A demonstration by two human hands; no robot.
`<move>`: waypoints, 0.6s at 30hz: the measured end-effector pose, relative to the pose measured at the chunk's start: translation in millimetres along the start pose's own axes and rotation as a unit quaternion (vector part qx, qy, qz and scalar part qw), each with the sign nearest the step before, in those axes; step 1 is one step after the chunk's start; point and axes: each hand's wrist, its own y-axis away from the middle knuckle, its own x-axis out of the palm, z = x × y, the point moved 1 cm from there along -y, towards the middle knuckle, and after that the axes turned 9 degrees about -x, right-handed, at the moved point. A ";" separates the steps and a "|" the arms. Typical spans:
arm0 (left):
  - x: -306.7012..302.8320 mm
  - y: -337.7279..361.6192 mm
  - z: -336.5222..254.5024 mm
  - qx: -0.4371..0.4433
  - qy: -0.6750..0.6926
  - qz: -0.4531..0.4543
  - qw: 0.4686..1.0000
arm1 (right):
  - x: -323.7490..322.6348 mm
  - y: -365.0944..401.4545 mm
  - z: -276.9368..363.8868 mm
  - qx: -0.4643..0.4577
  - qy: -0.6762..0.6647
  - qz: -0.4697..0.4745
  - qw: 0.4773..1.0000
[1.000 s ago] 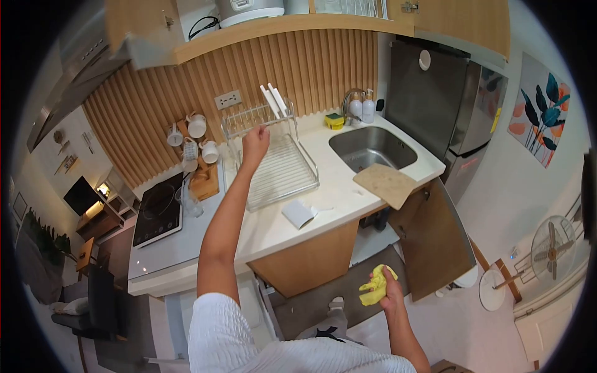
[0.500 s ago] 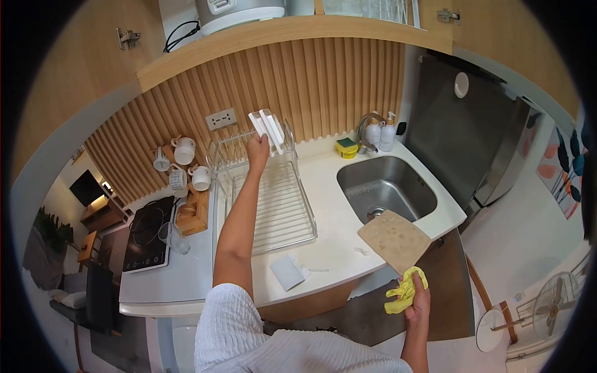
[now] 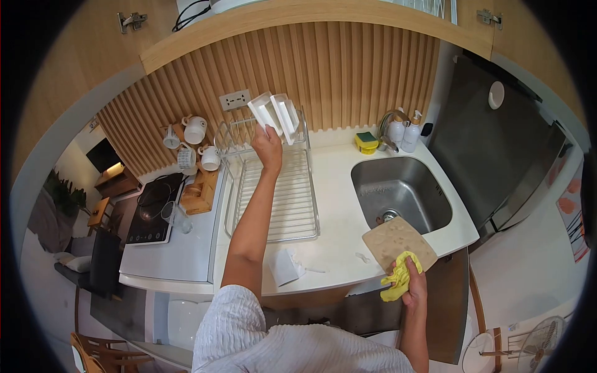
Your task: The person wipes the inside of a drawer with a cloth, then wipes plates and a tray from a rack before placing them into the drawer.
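Note:
My left hand (image 3: 267,149) is closed on two white rectangular dishes (image 3: 265,113), holding them tilted up over the back of the metal dish rack (image 3: 280,186). Their hollow insides partly show. Low at the right, my right hand (image 3: 415,285) grips a bunched yellow cloth (image 3: 399,281). The cloth lies against the near corner of a stained beige square board (image 3: 392,239), which the same hand holds up by the sink's front edge. Fingers under the board are hidden.
A steel sink (image 3: 429,177) is set into the counter, with a green-topped sponge in a yellow holder (image 3: 367,144) and pump bottles (image 3: 410,133) behind. White mugs (image 3: 195,129) hang at left near a glass pitcher (image 3: 180,221) and hob (image 3: 152,211). A white packet (image 3: 285,267) lies in front.
The view has shifted. The white dishes have turned and spread, so more of their insides shows. The yellow cloth has moved up onto the board's face.

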 end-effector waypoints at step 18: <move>-180.0 67.2 -77.1 -0.204 0.383 -0.023 0.901 | 104.4 -16.8 12.3 -0.006 -0.053 0.163 0.985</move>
